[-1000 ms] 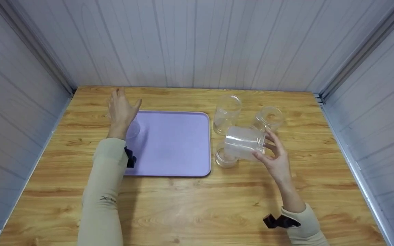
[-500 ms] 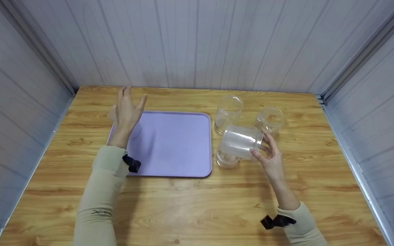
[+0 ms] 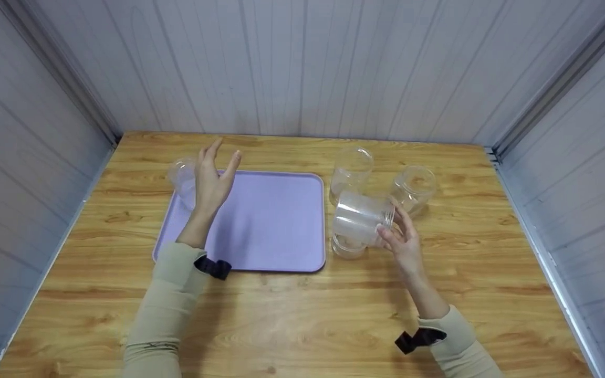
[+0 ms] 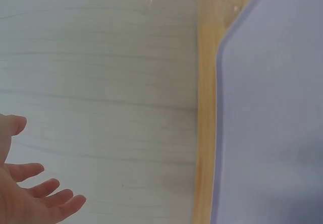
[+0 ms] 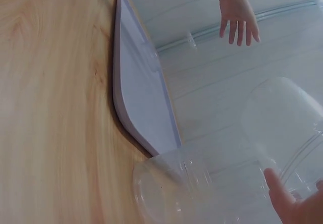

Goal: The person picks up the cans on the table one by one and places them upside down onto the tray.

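My right hand grips a clear plastic jar near its threaded mouth. The jar lies sideways in the air, base to the left, overlapping a short clear jar in the head view. Beyond it stand a tall clear jar and another clear jar. My left hand is raised over the left part of a purple tray, fingers spread, holding nothing. Left of that hand, a clear jar stands at the tray's back left corner, partly hidden.
A wooden table bears the tray and jars. Pale panelled walls rise behind it and on both sides. In the right wrist view, a clear jar stands near the tray's corner.
My left hand has moved right and slightly nearer, uncovering more of the jar at the tray's back left corner. My right hand has carried its jar a little to the left.
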`<state>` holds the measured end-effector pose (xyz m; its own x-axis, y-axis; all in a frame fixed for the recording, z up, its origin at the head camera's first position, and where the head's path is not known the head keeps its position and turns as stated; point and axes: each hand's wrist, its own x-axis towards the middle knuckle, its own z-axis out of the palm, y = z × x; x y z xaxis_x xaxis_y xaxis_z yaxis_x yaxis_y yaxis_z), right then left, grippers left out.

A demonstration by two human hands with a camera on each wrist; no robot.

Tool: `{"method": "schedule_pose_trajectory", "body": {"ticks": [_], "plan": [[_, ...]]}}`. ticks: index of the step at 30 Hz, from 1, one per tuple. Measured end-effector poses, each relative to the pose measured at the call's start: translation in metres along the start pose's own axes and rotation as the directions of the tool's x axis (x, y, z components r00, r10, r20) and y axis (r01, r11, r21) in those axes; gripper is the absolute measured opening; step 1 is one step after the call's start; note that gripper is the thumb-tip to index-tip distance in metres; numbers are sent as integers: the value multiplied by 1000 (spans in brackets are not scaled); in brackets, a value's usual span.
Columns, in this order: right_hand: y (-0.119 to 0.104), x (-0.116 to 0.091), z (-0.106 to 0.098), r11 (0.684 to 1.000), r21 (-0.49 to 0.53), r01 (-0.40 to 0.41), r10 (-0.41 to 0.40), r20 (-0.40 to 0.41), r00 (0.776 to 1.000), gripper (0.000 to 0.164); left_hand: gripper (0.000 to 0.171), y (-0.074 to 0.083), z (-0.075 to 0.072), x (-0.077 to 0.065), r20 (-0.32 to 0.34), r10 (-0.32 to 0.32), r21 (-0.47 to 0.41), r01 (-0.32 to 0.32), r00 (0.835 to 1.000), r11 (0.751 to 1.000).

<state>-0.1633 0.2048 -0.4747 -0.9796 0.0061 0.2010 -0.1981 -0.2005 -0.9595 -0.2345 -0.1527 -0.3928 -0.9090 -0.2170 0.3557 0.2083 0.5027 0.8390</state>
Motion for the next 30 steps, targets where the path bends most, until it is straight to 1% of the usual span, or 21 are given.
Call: {"method": "schedule_pose_trajectory", "body": {"ticks": [4, 5, 8, 13, 17, 21, 24, 25, 26, 28, 30], "plan": [[-5, -3, 7, 998, 1, -57, 57, -18, 998, 70, 57, 3, 6, -10, 38, -19, -76, 22, 999, 997], [-12, -5, 12, 996, -13, -83, 82, -28, 996, 70, 57, 4, 8, -13, 48, -22, -88, 26, 999, 996], [-16, -5, 16, 993, 20, -118, 118, -17, 993, 63, 57, 7, 14, -20, 84, -29, -118, 39, 996, 992], [-18, -3, 21, 987, 51, -152, 152, 6, 988, 56, 57, 11, 23, -32, 113, -23, -172, 42, 993, 984], [-16, -2, 24, 985, 62, -160, 159, 24, 987, 56, 55, 12, 29, -41, 101, -13, -212, 34, 995, 977], [-11, 3, 24, 987, 69, -146, 143, 48, 989, 62, 53, 13, 36, -50, 93, -12, -236, 34, 996, 971], [-7, 7, 24, 991, 70, -117, 113, 55, 992, 67, 53, 14, 42, -57, 105, -6, -240, 31, 994, 970], [0, 10, 20, 991, 91, -96, 89, 72, 993, 67, 53, 15, 44, -59, 112, -3, -242, 30, 994, 970], [1, 11, 20, 992, 89, -88, 81, 74, 994, 67, 53, 16, 46, -61, 121, 1, -245, 29, 993, 969], [1, 13, 20, 992, 85, -89, 83, 67, 994, 65, 52, 17, 51, -65, 138, 5, -253, 31, 990, 967], [0, 15, 20, 991, 82, -103, 98, 66, 993, 67, 52, 17, 55, -69, 156, 6, -264, 36, 988, 964]]}}
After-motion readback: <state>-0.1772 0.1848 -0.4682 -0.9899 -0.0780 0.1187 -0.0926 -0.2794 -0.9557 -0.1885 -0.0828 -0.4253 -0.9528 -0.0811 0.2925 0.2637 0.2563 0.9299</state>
